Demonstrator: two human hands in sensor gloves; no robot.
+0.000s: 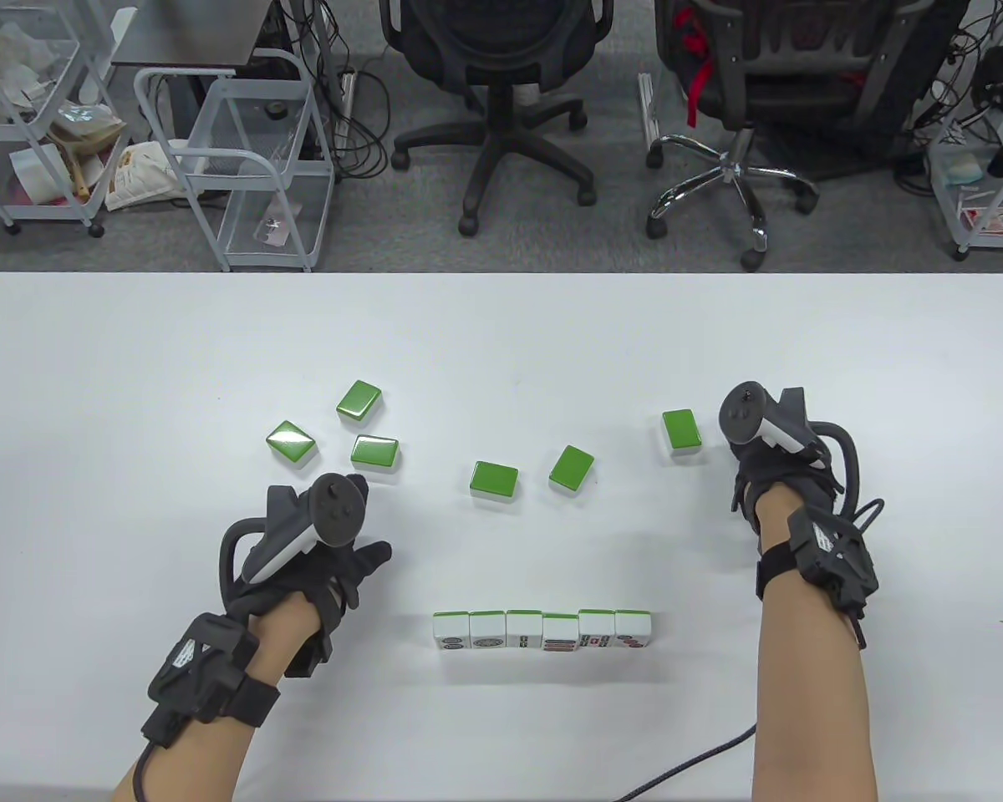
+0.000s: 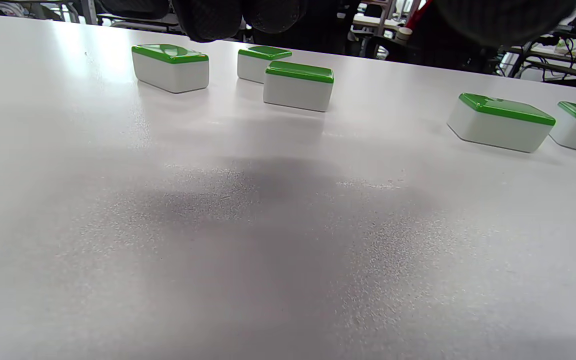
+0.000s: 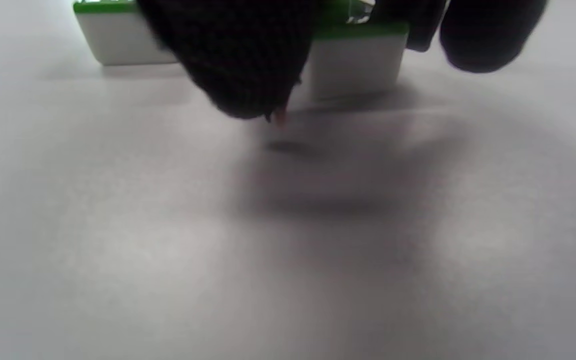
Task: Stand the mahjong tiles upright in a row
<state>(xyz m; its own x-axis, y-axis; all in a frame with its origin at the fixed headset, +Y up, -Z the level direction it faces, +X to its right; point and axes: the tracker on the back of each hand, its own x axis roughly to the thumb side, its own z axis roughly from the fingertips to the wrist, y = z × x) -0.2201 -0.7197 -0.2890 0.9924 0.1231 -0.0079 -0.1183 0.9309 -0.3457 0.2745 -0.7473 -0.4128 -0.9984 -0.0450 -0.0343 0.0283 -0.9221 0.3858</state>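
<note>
Standing six upright tiles (image 1: pixel 542 631) low in the frame's centre, the row topples easily if bumped. Right hand (image 1: pixel 773 468) nears the rightmost flat tile (image 1: pixel 682 431), grip state unclear; left hand (image 1: pixel 318 551) hovers released over the desk (image 1: pixel 134 351).

Left hand (image 1: pixel 313 560) low on the near left, fingers (image 1: pixel 366 561) stretched out flat, holding nothing. Right hand (image 1: pixel 769 464) farther out on the right, fingers (image 3: pixel 248 60) hanging down, curled a bit
</note>
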